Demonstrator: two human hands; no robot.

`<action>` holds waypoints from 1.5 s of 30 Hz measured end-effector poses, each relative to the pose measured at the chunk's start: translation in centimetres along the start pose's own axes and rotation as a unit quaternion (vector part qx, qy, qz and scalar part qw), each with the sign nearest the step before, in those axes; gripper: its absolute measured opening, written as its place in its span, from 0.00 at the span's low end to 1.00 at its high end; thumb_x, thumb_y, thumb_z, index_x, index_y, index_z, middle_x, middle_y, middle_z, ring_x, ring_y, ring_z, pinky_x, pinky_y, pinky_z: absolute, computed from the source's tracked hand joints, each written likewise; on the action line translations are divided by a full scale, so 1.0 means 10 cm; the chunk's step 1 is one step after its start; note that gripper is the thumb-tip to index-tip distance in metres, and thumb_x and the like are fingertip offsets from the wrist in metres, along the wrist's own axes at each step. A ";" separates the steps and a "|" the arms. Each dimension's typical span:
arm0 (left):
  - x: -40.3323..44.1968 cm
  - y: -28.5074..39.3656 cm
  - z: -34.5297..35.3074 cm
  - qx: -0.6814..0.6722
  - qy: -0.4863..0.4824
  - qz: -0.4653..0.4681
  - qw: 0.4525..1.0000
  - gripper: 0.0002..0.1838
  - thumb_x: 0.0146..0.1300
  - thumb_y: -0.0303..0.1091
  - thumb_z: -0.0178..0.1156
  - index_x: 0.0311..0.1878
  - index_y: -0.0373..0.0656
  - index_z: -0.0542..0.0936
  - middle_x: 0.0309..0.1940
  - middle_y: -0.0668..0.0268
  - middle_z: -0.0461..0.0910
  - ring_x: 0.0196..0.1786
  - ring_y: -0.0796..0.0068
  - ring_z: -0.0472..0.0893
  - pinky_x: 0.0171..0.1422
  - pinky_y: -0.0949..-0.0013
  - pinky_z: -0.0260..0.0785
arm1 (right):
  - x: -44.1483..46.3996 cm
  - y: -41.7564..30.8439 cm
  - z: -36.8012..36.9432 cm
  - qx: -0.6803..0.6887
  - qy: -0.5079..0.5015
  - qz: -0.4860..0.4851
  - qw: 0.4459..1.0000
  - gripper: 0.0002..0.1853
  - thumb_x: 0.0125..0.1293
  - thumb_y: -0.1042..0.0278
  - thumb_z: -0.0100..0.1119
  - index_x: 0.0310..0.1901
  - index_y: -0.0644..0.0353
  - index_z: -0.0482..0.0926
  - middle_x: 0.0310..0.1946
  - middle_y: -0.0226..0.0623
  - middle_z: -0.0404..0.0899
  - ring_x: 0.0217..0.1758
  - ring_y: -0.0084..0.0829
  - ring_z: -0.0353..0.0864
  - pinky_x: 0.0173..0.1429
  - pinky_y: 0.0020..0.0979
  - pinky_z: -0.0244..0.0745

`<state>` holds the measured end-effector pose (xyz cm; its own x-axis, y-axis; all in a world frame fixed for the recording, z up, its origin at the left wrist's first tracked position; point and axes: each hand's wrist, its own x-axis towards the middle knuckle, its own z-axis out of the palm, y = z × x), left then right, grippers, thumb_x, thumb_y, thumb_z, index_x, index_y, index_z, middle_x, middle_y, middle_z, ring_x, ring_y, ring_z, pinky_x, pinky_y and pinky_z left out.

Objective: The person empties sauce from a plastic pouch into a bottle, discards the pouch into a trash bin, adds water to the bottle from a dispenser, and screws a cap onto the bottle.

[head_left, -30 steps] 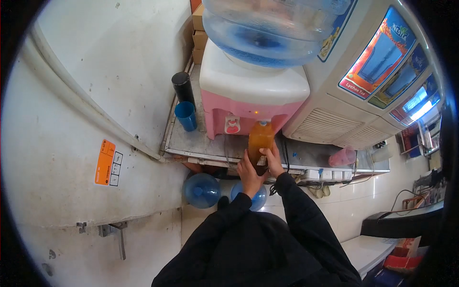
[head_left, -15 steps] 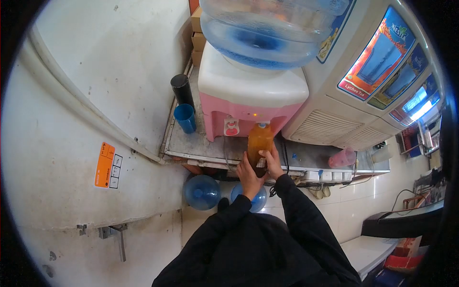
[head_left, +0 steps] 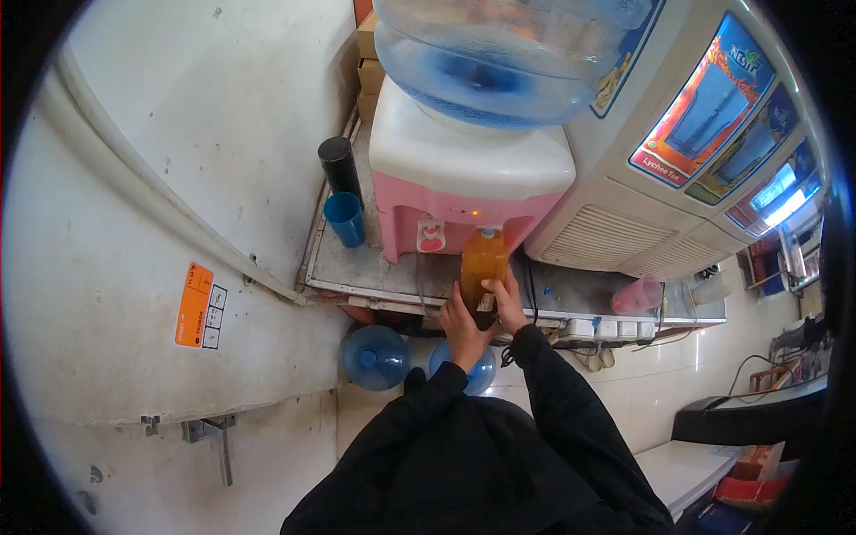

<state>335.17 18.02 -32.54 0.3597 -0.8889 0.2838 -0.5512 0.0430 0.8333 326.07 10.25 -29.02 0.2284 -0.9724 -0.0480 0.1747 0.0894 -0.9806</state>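
Both my hands hold an amber-brown bottle (head_left: 484, 260) tilted against the front of a pink and white water dispenser (head_left: 473, 165). The bottle's top meets the dispenser's right-hand tap, which it mostly hides. My left hand (head_left: 464, 330) wraps the bottle's lower left side. My right hand (head_left: 508, 306) grips its right side, with the thumb across the front. To the left of the bottle shows the dispenser's other tap (head_left: 431, 235), with a red mark. On top of the dispenser sits a large clear water jug (head_left: 499, 67).
Left of the dispenser, a blue cup (head_left: 344, 220) and a black cylinder (head_left: 338, 165) stand on the counter (head_left: 357, 275). A pink cup (head_left: 637, 295) lies to the right, below a drink machine (head_left: 615, 201). Blue water jugs (head_left: 376, 358) stand on the floor. A large white door (head_left: 205, 134) fills the left.
Almost nothing differs. The view has shifted very slightly; both hands keep the bottle at the same tap.
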 end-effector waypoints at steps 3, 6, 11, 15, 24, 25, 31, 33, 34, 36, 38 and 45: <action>0.01 0.00 0.00 0.008 0.000 -0.002 1.000 0.63 0.41 0.43 0.80 0.77 0.38 0.51 0.67 0.47 0.66 0.68 0.43 0.64 0.71 0.43 0.52 | 0.01 0.01 0.00 -0.002 -0.002 -0.018 1.000 0.30 0.64 0.66 0.59 0.68 0.60 0.65 0.60 0.36 0.74 0.64 0.30 0.72 0.69 0.32 0.64; 0.00 0.02 -0.01 0.017 -0.012 -0.016 1.000 0.63 0.41 0.44 0.80 0.77 0.38 0.51 0.66 0.47 0.66 0.68 0.43 0.64 0.71 0.43 0.52 | -0.01 -0.03 0.03 0.005 0.001 -0.009 1.000 0.31 0.64 0.66 0.59 0.69 0.60 0.64 0.60 0.36 0.74 0.64 0.31 0.71 0.69 0.33 0.64; 0.00 0.01 -0.01 0.013 -0.011 -0.012 1.000 0.63 0.41 0.44 0.80 0.77 0.39 0.52 0.65 0.48 0.67 0.66 0.44 0.65 0.70 0.44 0.53 | -0.01 -0.05 0.02 -0.013 -0.006 -0.008 1.000 0.31 0.64 0.67 0.58 0.69 0.61 0.64 0.61 0.37 0.74 0.64 0.31 0.72 0.69 0.33 0.64; 0.01 -0.01 0.00 0.031 -0.014 0.001 0.999 0.64 0.43 0.49 0.81 0.77 0.37 0.50 0.67 0.46 0.65 0.65 0.44 0.65 0.70 0.45 0.55 | 0.01 -0.01 0.01 -0.009 -0.002 -0.004 1.000 0.32 0.64 0.68 0.59 0.69 0.61 0.64 0.60 0.36 0.75 0.63 0.31 0.73 0.69 0.33 0.64; 0.00 -0.01 0.01 0.018 -0.003 -0.003 1.000 0.63 0.41 0.44 0.80 0.77 0.39 0.52 0.65 0.48 0.68 0.66 0.44 0.65 0.70 0.45 0.54 | -0.02 -0.07 0.06 0.007 0.003 -0.025 1.000 0.30 0.64 0.68 0.60 0.68 0.61 0.66 0.59 0.35 0.75 0.63 0.30 0.73 0.68 0.32 0.65; 0.00 -0.01 0.01 0.017 -0.004 -0.004 1.000 0.63 0.41 0.44 0.80 0.77 0.39 0.52 0.65 0.48 0.68 0.66 0.44 0.65 0.70 0.45 0.54 | -0.01 -0.04 0.04 0.004 0.001 -0.025 1.000 0.30 0.64 0.68 0.60 0.68 0.61 0.65 0.59 0.35 0.75 0.63 0.30 0.73 0.68 0.32 0.65; 0.00 -0.02 0.00 0.018 -0.013 -0.010 1.000 0.63 0.43 0.48 0.80 0.77 0.39 0.51 0.65 0.47 0.67 0.66 0.45 0.65 0.69 0.45 0.54 | 0.00 0.03 -0.01 -0.003 -0.002 -0.011 1.000 0.32 0.64 0.66 0.60 0.70 0.60 0.64 0.60 0.36 0.74 0.63 0.31 0.72 0.68 0.34 0.64; 0.01 -0.01 -0.01 0.030 -0.030 -0.016 0.999 0.64 0.45 0.50 0.80 0.78 0.38 0.49 0.66 0.46 0.64 0.66 0.45 0.64 0.70 0.45 0.55 | 0.01 0.01 0.01 -0.001 0.000 -0.013 1.000 0.33 0.64 0.66 0.60 0.70 0.60 0.64 0.61 0.36 0.74 0.64 0.31 0.72 0.69 0.34 0.64; 0.01 -0.01 -0.01 0.029 -0.031 -0.018 0.999 0.64 0.45 0.50 0.80 0.77 0.38 0.49 0.66 0.46 0.64 0.66 0.45 0.64 0.70 0.46 0.55 | 0.01 0.01 0.01 0.001 0.000 -0.010 1.000 0.33 0.64 0.66 0.60 0.70 0.60 0.64 0.61 0.36 0.74 0.64 0.31 0.72 0.69 0.34 0.64; 0.00 -0.01 -0.01 0.026 -0.033 -0.022 0.999 0.64 0.45 0.50 0.81 0.77 0.37 0.50 0.67 0.45 0.64 0.66 0.45 0.64 0.70 0.46 0.55 | 0.01 0.01 0.01 0.005 0.000 -0.003 1.000 0.33 0.63 0.66 0.60 0.70 0.60 0.64 0.61 0.36 0.74 0.64 0.32 0.72 0.69 0.34 0.64; 0.00 -0.01 0.00 0.017 -0.011 -0.006 1.000 0.63 0.44 0.50 0.80 0.77 0.39 0.51 0.66 0.47 0.66 0.66 0.45 0.65 0.69 0.46 0.55 | 0.01 0.01 0.00 0.003 0.001 -0.002 1.000 0.33 0.63 0.66 0.60 0.70 0.60 0.64 0.61 0.36 0.74 0.64 0.31 0.71 0.69 0.34 0.64; 0.00 -0.02 0.01 0.016 -0.005 -0.012 1.000 0.62 0.44 0.49 0.79 0.77 0.39 0.52 0.66 0.49 0.68 0.65 0.45 0.66 0.69 0.46 0.55 | 0.01 0.00 0.00 -0.001 -0.003 -0.003 1.000 0.33 0.63 0.67 0.59 0.70 0.60 0.64 0.62 0.37 0.74 0.64 0.32 0.71 0.70 0.34 0.63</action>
<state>335.17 17.94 -32.72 0.3653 -0.8941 0.2592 -0.5664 0.0074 0.8241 326.07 10.10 -29.08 0.2333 -0.9715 -0.0408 0.1744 0.0831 -0.9812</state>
